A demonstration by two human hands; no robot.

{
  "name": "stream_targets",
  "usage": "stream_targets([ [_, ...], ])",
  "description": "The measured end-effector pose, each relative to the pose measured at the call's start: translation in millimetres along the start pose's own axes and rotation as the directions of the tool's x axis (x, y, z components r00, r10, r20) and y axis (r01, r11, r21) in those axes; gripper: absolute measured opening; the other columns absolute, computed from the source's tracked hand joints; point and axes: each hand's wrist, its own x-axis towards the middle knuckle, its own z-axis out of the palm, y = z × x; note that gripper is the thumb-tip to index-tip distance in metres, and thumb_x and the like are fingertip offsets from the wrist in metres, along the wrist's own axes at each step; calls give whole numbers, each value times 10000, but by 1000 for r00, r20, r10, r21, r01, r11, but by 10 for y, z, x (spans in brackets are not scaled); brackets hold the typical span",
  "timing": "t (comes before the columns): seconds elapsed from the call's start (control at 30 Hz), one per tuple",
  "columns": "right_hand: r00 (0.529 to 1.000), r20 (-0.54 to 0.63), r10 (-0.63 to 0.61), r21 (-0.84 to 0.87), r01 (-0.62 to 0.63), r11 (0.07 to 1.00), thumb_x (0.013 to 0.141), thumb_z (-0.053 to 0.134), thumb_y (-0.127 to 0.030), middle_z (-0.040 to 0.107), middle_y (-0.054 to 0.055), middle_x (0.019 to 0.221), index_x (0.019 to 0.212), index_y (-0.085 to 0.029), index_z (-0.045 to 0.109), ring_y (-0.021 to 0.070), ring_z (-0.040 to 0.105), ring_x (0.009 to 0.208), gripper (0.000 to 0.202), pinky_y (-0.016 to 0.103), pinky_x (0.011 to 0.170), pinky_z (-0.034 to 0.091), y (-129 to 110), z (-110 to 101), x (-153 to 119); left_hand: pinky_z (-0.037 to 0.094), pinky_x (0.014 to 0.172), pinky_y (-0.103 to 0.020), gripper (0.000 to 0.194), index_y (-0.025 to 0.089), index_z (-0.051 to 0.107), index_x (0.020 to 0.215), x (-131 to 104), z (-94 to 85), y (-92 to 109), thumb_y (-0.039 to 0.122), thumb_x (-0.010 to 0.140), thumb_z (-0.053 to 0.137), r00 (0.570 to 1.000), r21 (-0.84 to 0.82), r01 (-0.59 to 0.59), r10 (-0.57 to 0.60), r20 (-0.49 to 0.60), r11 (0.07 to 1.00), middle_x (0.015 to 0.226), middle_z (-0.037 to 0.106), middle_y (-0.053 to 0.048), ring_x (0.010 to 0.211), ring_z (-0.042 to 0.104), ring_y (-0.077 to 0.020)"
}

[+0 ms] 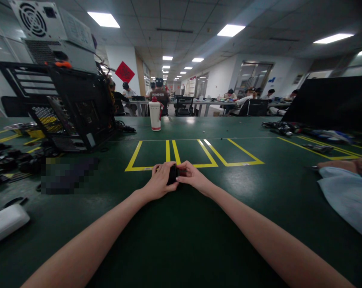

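A small black object (173, 174) is between my two hands, just in front of the yellow tape outlines on the green table (181, 232). My left hand (160, 181) is wrapped over its left side, with the fingers on top and the thumb at the near edge. From the right, my right hand (191, 176) pinches the same object with thumb and fingertips. Its exact kind cannot be made out, since my fingers cover much of it.
A black computer case (75, 104) with power supplies on top stands at the left. A white cup (155, 116) stands beyond the tape. Cables lie at both sides. Another person's light blue sleeve (349, 200) rests at the right edge. A white object (7, 224) lies near left.
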Motion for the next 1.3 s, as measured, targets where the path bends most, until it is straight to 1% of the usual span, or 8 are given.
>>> stream_targets([
  [0.17, 999, -42, -25, -24, 24, 999, 710, 593, -242, 511, 11, 1003, 916, -229, 490, 161, 523, 950, 231, 371, 876, 401, 5, 21, 3, 221, 952, -438, 530, 192, 235, 1198, 4, -8, 4, 308, 756, 503, 1000, 0, -3, 3, 5, 1000, 1182, 400, -100, 1108, 388, -246],
  [0.27, 997, -67, -29, -40, 26, 999, 705, 597, -234, 519, 10, 999, 950, -235, 491, 157, 516, 956, 267, 367, 890, 391, 2, 26, 9, 232, 944, -443, 524, 197, 244, 1193, 3, -19, 8, 307, 752, 505, 1000, -2, 2, -2, 4, 1000, 1171, 408, -96, 1093, 401, -249],
  [0.33, 997, -76, -2, -48, -2, 999, 702, 600, -230, 521, 17, 1006, 984, -233, 488, 163, 510, 967, 303, 376, 900, 381, -2, 21, 14, 233, 942, -446, 517, 201, 250, 1191, 2, -17, 3, 305, 752, 503, 1000, -6, 1, -1, 1, 1000, 1164, 413, -91, 1088, 406, -250],
  [0.43, 998, -58, 29, -32, -31, 999, 692, 606, -218, 516, 24, 1029, 976, -224, 498, 171, 511, 973, 304, 388, 902, 378, -7, 8, 19, 229, 943, -450, 518, 205, 249, 1192, 3, 14, -20, 315, 753, 500, 1000, -4, -4, 4, -7, 1000, 1164, 414, -92, 1090, 403, -252],
  [0.63, 999, -3, -32, 23, 32, 999, 629, 665, -181, 507, 10, 1032, 934, -229, 482, 163, 506, 979, 359, 373, 894, 387, 19, -5, 22, 234, 933, -447, 529, 197, 250, 1183, 9, 87, -65, 312, 738, 511, 999, 22, -7, 8, -44, 1000, 1155, 420, -99, 1077, 411, -254],
  [0.83, 999, -39, -13, -2, 12, 1000, 695, 610, -243, 517, 15, 1018, 928, -227, 487, 159, 510, 970, 264, 371, 889, 388, -3, 15, 2, 232, 940, -442, 522, 202, 249, 1187, 3, 13, -15, 302, 745, 509, 1000, -5, -6, 6, -9, 1000, 1169, 413, -93, 1092, 399, -251],
  [1.03, 998, -46, 31, -29, -32, 999, 697, 604, -247, 517, 28, 1039, 999, -226, 478, 171, 498, 998, 328, 391, 904, 373, -27, 10, -3, 226, 941, -450, 512, 206, 250, 1186, 3, -11, 5, 295, 751, 505, 1000, -12, 1, -1, 7, 1000, 1170, 413, -94, 1097, 396, -255],
  [1.3, 1000, 8, 21, 13, -21, 1000, 649, 644, -181, 489, 11, 1074, 961, -239, 471, 176, 493, 1003, 361, 379, 874, 413, -46, 0, -26, 224, 945, -457, 502, 207, 247, 1186, -2, -16, 10, 296, 758, 494, 1000, -9, 0, 1, 8, 1000, 1173, 409, -96, 1100, 395, -256],
])
